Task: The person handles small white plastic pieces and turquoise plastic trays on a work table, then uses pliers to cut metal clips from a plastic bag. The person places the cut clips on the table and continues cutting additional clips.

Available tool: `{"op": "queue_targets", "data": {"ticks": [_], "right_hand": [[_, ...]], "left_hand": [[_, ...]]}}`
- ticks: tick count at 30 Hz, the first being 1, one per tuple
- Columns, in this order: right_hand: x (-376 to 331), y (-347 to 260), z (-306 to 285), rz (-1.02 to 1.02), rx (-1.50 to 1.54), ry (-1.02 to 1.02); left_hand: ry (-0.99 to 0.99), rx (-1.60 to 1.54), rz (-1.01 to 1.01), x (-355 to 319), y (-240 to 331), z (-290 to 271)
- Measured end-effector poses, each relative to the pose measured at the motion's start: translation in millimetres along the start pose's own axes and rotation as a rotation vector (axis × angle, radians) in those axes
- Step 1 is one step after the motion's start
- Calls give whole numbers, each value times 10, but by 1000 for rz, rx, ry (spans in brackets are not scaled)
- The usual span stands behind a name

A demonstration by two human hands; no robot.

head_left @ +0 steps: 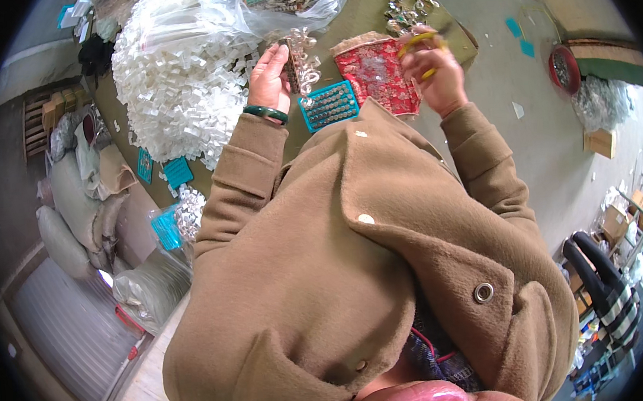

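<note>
The left hand (268, 81) is pinching a light, rigid-looking strip of small clear parts (301, 60) by its edge; the right hand (435, 69) is gripping a yellow-handled tool (416, 41).

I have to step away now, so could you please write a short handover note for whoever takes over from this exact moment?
Left hand: grips a strip of small clear parts, raised over the table.
Right hand: closed on yellow-handled pliers, above the red patterned cloth.
Teal tray: lies between the hands, its cells mostly filled with small dark pieces.
Big heap of white parts sits to the left; a few metal pieces lie beyond the cloth.
Done: tray largely loaded.
Left: cannot tell how many cells remain.
</note>
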State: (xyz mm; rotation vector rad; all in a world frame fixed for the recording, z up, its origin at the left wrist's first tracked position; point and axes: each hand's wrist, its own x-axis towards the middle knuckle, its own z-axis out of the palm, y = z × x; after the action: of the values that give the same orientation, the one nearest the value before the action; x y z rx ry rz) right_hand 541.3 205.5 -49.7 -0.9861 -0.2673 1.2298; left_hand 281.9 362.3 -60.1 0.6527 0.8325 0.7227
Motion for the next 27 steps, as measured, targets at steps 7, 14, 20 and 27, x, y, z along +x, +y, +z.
{"op": "queue_targets", "data": {"ticks": [7,14,20,27], "right_hand": [[-140,74,153,267,-500,-223],[-182,312,698,101,-861,-682],[-38,531,877,-21,-1255,-471],[-42,598,967,-111,-1455,-404]], "left_hand": [[316,-373,-215,27,47,-152],[500,-376,-108,17,92,12],[532,-435,-3,-6,10,115],[516,-495,75,-14,21,80]]}}
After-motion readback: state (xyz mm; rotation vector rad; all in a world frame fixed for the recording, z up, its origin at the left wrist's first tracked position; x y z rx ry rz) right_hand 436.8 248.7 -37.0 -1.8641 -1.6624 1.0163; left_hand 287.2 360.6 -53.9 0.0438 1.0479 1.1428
